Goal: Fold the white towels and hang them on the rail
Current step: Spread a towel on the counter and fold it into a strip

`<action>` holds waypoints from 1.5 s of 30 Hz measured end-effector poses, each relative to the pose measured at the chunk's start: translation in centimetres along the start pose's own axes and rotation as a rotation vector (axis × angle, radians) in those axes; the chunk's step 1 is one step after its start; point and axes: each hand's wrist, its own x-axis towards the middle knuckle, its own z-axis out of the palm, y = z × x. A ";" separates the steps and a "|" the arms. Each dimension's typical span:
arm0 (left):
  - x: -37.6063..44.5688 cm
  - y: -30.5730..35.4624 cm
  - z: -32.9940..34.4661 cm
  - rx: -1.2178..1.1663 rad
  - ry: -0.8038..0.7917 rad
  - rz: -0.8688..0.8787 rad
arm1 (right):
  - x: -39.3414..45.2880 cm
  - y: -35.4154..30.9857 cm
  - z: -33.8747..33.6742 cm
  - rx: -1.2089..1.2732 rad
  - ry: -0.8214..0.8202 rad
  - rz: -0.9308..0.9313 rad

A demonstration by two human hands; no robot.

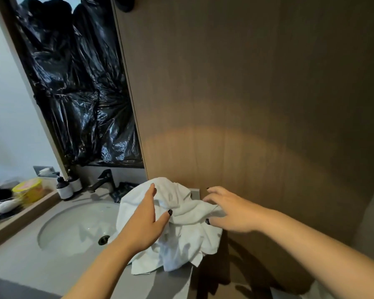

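A: Where is the white towel (177,229) being kept at this moment?

B: It is being left crumpled on the grey counter (30,268), at about five o'clock from the sink basin (73,229), with one corner hanging over the counter's front edge. No fold has been made yet, and no rail is being shown in this view.

A: How is it being handled?

B: The left hand (145,225) is being laid against the heap's left side, fingers straight and thumb spread, probably so the bundle is kept from sliding toward the basin. The right hand (229,210) is being held over the ridge at three o'clock, fingers loosely curled and apart; nothing is clearly being pinched, so an edge is likely being sought for shaking the cloth out.

A: And around it?

B: The faucet (104,180) is being seen at eleven o'clock, two pump bottles (64,188) farther left, black plastic sheeting (78,87) above, and a wood panel (257,93) behind the towel.
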 end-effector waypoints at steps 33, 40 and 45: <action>13.1 -22.5 0.7 -0.388 -0.251 -0.114 | 25.1 -6.9 6.9 -0.162 0.232 0.385; 12.9 -21.8 1.0 -0.386 0.005 0.172 | 23.3 -10.2 1.7 -0.008 0.437 0.538; 11.6 -20.7 0.9 -0.314 0.030 0.187 | 21.5 -11.7 -2.1 0.159 0.747 0.566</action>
